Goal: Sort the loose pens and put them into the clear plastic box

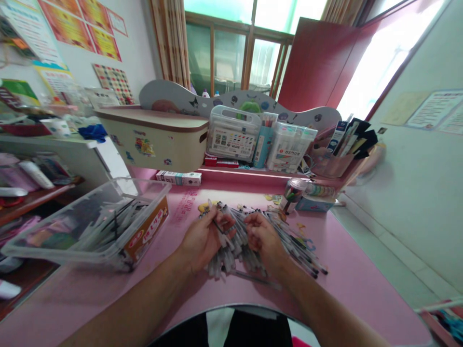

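A loose pile of pens lies on the pink desk, in front of the person and below both hands. Many have clear barrels, and some have dark tips; a fan of them spreads to the right, and 1 lies crosswise at the near edge of the pile. The left hand, palm partly turned up, pinches a thin pen between thumb and fingers over the pile's left side. The right hand is over the right side with its fingers curled inward; I cannot tell whether it grips anything.

Left of the pile stands an open clear tub with an orange label, holding more pens and, at its left end, some pink and green packets. A small white box lies at the back of the desk. At the back right, a clear jar with dark contents stands beside a light blue box.

On the raised shelf behind are a cream bin with a brown lid, 2 clear carry cases with a blue pencil holder between them, and a pink holder full of stationery.
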`<state>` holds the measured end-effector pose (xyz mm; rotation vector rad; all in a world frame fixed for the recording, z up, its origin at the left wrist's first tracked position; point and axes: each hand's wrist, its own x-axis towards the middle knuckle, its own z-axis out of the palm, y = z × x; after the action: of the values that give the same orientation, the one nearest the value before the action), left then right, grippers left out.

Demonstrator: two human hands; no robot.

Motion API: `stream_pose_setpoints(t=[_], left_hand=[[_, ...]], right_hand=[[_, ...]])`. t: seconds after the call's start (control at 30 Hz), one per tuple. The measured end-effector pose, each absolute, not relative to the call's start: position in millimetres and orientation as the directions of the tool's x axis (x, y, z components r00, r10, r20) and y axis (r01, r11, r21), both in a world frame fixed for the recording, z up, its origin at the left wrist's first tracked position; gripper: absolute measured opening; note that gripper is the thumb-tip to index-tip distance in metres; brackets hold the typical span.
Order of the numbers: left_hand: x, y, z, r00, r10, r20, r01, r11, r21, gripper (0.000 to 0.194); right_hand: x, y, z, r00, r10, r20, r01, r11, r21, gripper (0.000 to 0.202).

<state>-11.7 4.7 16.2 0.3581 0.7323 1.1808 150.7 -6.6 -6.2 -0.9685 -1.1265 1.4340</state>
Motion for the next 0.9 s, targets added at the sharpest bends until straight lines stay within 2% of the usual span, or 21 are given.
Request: stream_pose_setpoints(t=[0.07, 0.13, 0.2, 0.27, 0.5, 0.6, 0.73, 0.9], left_hand=[[-13, 5, 16, 0.275, 0.865, -0.42, -0.684, 0.483, 0.546, 0.039], [-10, 4, 14, 0.332, 0.808, -0.488, -0.648, 0.571, 0.504, 0.035], [-5, 1, 11, 0.373, 0.773, -0.513, -0.615, 0.62, 0.487, 0.031], [0, -3, 10, 0.412, 0.754, -0.512, -0.601, 0.647, 0.469, 0.031], [5, -6, 9, 0.371, 0.79, -0.489, -0.697, 0.585, 0.416, 0.03], [7, -5, 9, 0.337, 0.807, -0.485, -0.72, 0.553, 0.42, 0.03], [8, -6, 9, 0.346, 0.796, -0.496, -0.72, 0.564, 0.404, 0.03], [1, -3, 17, 0.3, 0.76, -0.577, -0.691, 0.59, 0.418, 0.034]], right_hand=[[153, -6, -6, -0.031, 0.989, 0.142, -0.118, 0.138, -0.983, 0.025], [154, -7, -6, 0.018, 0.952, 0.306, 0.088, 0.304, -0.949, 0.023], [153, -9, -7, -0.004, 0.892, 0.453, 0.264, 0.438, -0.859, 0.019], [150, -13, -8, -0.083, 0.838, 0.539, 0.356, 0.53, -0.77, 0.019], [149, -15, -16, -0.329, 0.745, 0.58, 0.467, 0.663, -0.586, 0.04], [150, -13, -19, -0.364, 0.743, 0.562, 0.489, 0.666, -0.563, 0.049], [151, -13, -17, -0.326, 0.759, 0.563, 0.484, 0.646, -0.591, 0.041], [154, -14, -13, -0.164, 0.77, 0.616, 0.485, 0.607, -0.63, 0.036]])
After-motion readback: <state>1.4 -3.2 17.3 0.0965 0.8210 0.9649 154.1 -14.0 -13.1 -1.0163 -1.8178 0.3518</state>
